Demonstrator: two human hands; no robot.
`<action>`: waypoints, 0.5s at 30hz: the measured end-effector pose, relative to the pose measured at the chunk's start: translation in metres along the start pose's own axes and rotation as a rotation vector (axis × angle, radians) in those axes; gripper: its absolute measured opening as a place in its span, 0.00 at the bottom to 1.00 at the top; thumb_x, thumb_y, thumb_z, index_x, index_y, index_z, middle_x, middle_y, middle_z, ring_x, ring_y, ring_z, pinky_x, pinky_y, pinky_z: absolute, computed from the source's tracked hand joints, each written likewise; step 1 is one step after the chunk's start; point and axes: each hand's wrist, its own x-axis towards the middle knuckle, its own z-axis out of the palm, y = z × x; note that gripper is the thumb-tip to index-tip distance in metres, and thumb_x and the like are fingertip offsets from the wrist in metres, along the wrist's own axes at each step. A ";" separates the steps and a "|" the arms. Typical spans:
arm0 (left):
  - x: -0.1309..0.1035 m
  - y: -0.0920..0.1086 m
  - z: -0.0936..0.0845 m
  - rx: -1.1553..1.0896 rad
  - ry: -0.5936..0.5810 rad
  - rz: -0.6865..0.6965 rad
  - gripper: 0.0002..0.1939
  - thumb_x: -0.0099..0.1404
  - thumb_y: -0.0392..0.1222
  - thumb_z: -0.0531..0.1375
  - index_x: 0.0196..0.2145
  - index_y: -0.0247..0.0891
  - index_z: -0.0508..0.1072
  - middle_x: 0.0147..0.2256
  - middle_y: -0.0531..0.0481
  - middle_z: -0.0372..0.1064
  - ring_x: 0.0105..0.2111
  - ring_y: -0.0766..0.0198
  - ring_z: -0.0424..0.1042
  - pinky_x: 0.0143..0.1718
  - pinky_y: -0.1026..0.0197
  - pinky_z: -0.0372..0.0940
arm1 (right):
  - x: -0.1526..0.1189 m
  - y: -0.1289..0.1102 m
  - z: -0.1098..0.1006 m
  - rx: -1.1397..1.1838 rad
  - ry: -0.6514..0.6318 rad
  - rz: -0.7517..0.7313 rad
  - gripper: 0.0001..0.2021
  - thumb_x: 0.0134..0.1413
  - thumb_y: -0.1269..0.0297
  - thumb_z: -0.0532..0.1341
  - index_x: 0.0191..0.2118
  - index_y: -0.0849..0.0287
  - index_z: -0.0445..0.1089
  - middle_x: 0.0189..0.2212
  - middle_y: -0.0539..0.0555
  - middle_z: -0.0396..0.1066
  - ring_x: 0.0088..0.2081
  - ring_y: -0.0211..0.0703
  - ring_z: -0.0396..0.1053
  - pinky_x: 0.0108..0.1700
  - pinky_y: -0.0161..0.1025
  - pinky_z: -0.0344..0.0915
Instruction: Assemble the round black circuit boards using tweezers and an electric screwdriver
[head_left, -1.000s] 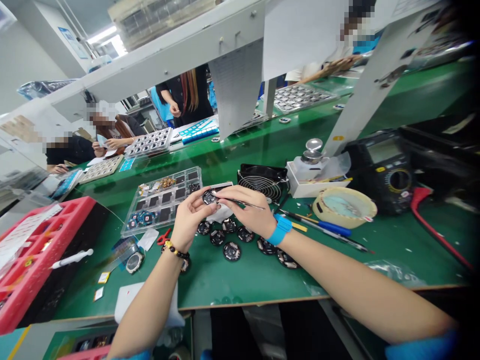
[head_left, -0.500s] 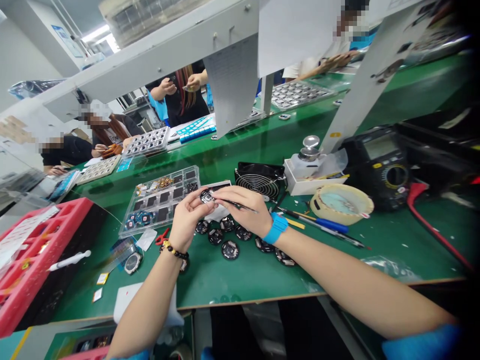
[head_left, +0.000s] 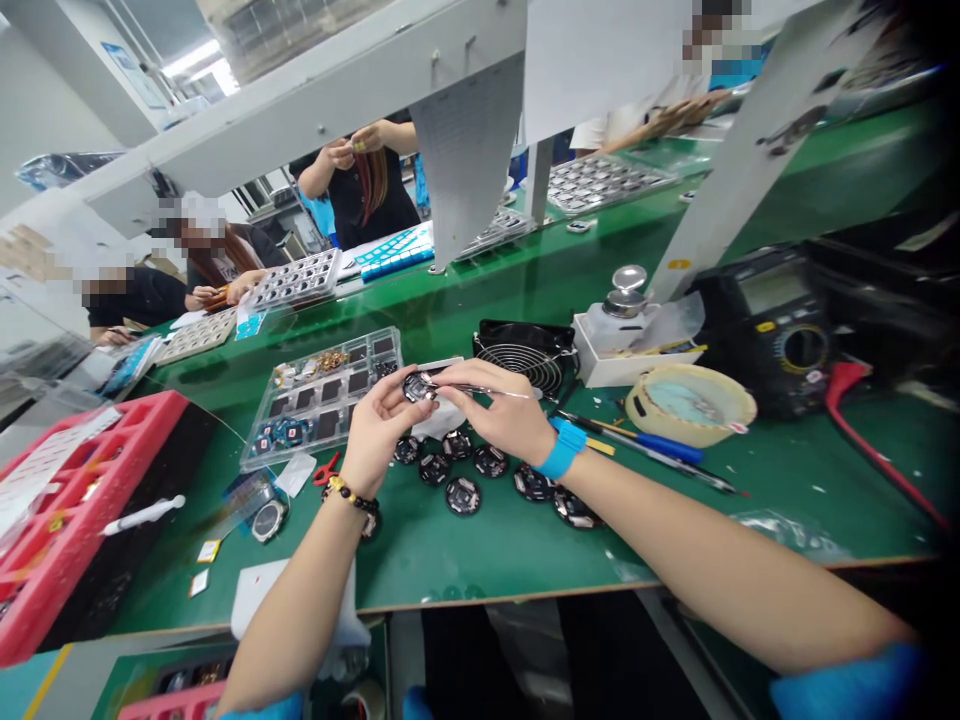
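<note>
One small round black part sits pinched in the fingers of the left hand, while the fingers of the right hand grip one thin shiny metal tool beside it, and at least seven more flat round black parts lie nearer on the smooth green desk.

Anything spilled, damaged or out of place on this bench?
No visible spill. Crumpled clear plastic film lies front-right on the green tabletop, with small white scraps farther back; they look like litter but may belong there. The black round part in the left hand is too small to judge.
</note>
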 end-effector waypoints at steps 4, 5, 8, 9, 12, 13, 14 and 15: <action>0.000 0.001 -0.001 0.011 -0.005 0.010 0.34 0.53 0.41 0.77 0.57 0.37 0.76 0.48 0.42 0.81 0.43 0.57 0.81 0.49 0.56 0.76 | -0.001 0.000 0.000 -0.007 -0.015 0.022 0.07 0.68 0.66 0.64 0.47 0.53 0.80 0.46 0.55 0.82 0.48 0.47 0.79 0.53 0.47 0.78; 0.000 0.001 -0.001 0.013 -0.008 0.013 0.34 0.53 0.41 0.77 0.57 0.37 0.76 0.48 0.42 0.81 0.43 0.57 0.81 0.49 0.56 0.76 | -0.002 -0.001 0.000 -0.004 -0.013 0.024 0.07 0.68 0.66 0.64 0.47 0.53 0.80 0.46 0.55 0.82 0.48 0.47 0.79 0.53 0.47 0.78; 0.000 0.000 -0.001 0.018 -0.012 0.021 0.34 0.54 0.40 0.77 0.57 0.38 0.75 0.47 0.43 0.81 0.43 0.57 0.81 0.49 0.56 0.75 | -0.002 -0.001 0.001 0.016 -0.001 0.031 0.07 0.68 0.67 0.64 0.47 0.53 0.80 0.45 0.55 0.82 0.48 0.46 0.79 0.53 0.47 0.77; 0.000 0.000 -0.001 0.021 -0.013 0.023 0.33 0.54 0.40 0.77 0.57 0.38 0.75 0.47 0.43 0.81 0.43 0.57 0.81 0.49 0.55 0.75 | -0.003 -0.001 0.002 0.024 0.003 0.038 0.07 0.68 0.67 0.64 0.46 0.53 0.80 0.45 0.55 0.82 0.48 0.46 0.79 0.53 0.47 0.77; 0.000 -0.001 -0.001 0.029 -0.020 0.028 0.33 0.55 0.41 0.77 0.57 0.38 0.75 0.48 0.42 0.81 0.44 0.56 0.81 0.49 0.54 0.75 | -0.002 -0.001 0.003 0.039 0.008 0.071 0.06 0.68 0.65 0.64 0.46 0.52 0.80 0.45 0.54 0.82 0.48 0.47 0.79 0.53 0.48 0.77; 0.000 -0.001 -0.001 0.030 -0.024 0.028 0.33 0.55 0.41 0.77 0.57 0.38 0.75 0.48 0.42 0.81 0.44 0.55 0.81 0.50 0.53 0.75 | -0.002 -0.001 0.003 0.042 0.007 0.080 0.06 0.68 0.64 0.64 0.46 0.52 0.80 0.45 0.54 0.82 0.48 0.47 0.79 0.53 0.49 0.77; 0.000 -0.001 -0.001 0.030 -0.026 0.029 0.33 0.55 0.41 0.77 0.57 0.38 0.75 0.48 0.42 0.81 0.44 0.55 0.81 0.49 0.53 0.75 | -0.002 -0.001 0.003 0.043 0.005 0.086 0.06 0.68 0.64 0.64 0.46 0.52 0.80 0.45 0.54 0.82 0.48 0.47 0.79 0.53 0.49 0.77; 0.000 -0.001 -0.001 0.030 -0.027 0.027 0.34 0.54 0.41 0.77 0.57 0.38 0.75 0.48 0.42 0.81 0.44 0.55 0.81 0.49 0.53 0.75 | -0.002 -0.001 0.003 0.045 0.004 0.091 0.06 0.68 0.64 0.64 0.46 0.52 0.80 0.46 0.54 0.82 0.49 0.47 0.79 0.54 0.49 0.77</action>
